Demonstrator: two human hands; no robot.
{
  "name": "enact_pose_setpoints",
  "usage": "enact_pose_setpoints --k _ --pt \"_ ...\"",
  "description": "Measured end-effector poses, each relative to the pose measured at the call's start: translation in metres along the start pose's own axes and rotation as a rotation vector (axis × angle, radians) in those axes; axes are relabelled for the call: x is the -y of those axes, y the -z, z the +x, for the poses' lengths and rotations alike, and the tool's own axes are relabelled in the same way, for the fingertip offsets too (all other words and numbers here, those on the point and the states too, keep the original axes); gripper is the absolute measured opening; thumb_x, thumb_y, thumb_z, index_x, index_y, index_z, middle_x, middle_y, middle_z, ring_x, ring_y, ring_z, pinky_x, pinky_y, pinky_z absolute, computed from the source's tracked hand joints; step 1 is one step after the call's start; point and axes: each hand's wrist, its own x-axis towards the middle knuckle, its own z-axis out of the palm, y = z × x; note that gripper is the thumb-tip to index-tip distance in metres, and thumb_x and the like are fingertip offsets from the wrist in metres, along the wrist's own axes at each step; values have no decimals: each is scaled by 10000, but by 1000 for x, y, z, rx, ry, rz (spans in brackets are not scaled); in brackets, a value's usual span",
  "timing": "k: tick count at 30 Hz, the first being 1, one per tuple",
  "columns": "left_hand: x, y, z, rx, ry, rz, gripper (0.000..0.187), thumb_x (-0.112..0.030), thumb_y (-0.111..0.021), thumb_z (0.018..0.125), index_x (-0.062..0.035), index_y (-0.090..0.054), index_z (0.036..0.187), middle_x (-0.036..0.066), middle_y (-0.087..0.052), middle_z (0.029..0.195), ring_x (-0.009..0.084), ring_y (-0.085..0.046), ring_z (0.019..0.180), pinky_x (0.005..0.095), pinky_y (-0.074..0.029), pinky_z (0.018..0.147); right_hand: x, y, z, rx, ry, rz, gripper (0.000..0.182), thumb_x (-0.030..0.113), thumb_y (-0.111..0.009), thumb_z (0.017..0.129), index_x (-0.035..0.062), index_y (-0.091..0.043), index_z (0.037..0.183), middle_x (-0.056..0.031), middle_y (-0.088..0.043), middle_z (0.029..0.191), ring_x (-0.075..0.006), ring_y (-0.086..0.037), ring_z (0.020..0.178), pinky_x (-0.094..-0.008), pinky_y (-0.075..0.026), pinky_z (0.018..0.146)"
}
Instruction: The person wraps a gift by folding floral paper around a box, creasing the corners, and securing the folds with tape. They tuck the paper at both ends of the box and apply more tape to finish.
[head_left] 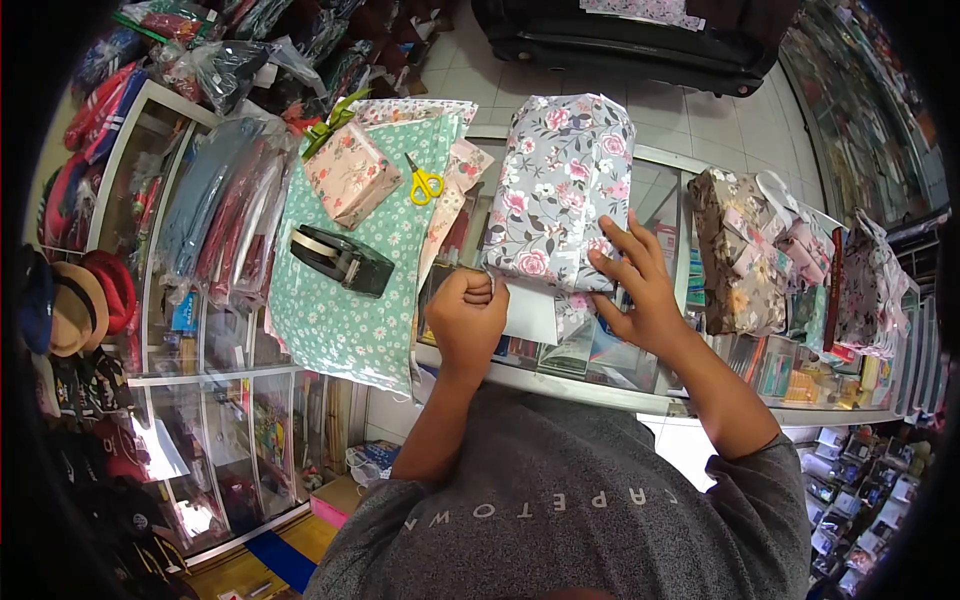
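Observation:
A box-shaped parcel in grey floral wrapping paper (pixel 560 190) lies on the glass counter in front of me. At its near end, a white underside flap of the paper (pixel 530 316) sticks out toward me. My left hand (pixel 467 318) is closed in a fist at the parcel's near left corner, beside that flap; what its fingers hold, if anything, is hidden. My right hand (pixel 640 285) rests with fingers spread on the parcel's near right edge, the thumb low by the folded end.
Left of the parcel, green daisy-print paper sheets (pixel 350 335) carry a black tape dispenser (pixel 342 262), yellow-handled scissors (pixel 424 186) and a small pink floral parcel (pixel 352 178) with a green ribbon. To the right stands a brown floral parcel (pixel 740 260). Bagged clothes (pixel 215 220) lie further left.

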Motion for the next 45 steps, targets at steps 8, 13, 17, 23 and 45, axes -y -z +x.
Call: enact_pose_setpoints --k 8,13,17,23,45 --pt "-10 33 5 177 198 -104 214 -53 -762 935 78 -759 1104 132 -784 975 149 -756 889 266 -627 749 -2 0 2 15 3 -13 645 54 -869 711 118 -678 1324 -147 -458 1639 -519 -383 1480 -581 -393 1190" --pt "-6 41 1 272 235 -246 218 -63 -760 947 73 -755 1118 144 -778 1044 168 -763 943 281 -635 763 -3 -2 3 -25 17 -20 628 57 -873 708 112 -684 1304 -141 -482 1622 -509 -407 1460 -578 -401 1188" --pt "-12 39 -1 275 220 -162 243 -61 -789 927 67 -748 1130 137 -765 1073 178 -765 951 291 -643 762 2 1 4 -25 3 -26 611 54 -871 713 111 -689 1293 -132 -492 1615 -511 -411 1458 -578 -404 1191" --pt "-3 19 -11 150 132 41 299 -18 -839 866 56 -732 1134 119 -740 996 137 -726 867 255 -615 699 0 0 4 -33 6 -23 622 46 -860 713 117 -688 1306 -126 -490 1617 -507 -405 1466 -576 -404 1194" --pt "-1 21 14 309 141 -220 188 24 -798 913 82 -778 1091 131 -775 1037 133 -747 887 227 -609 718 5 -2 4 -33 -31 -29 601 58 -870 731 118 -691 1302 -118 -489 1619 -499 -389 1484 -558 -410 1183"
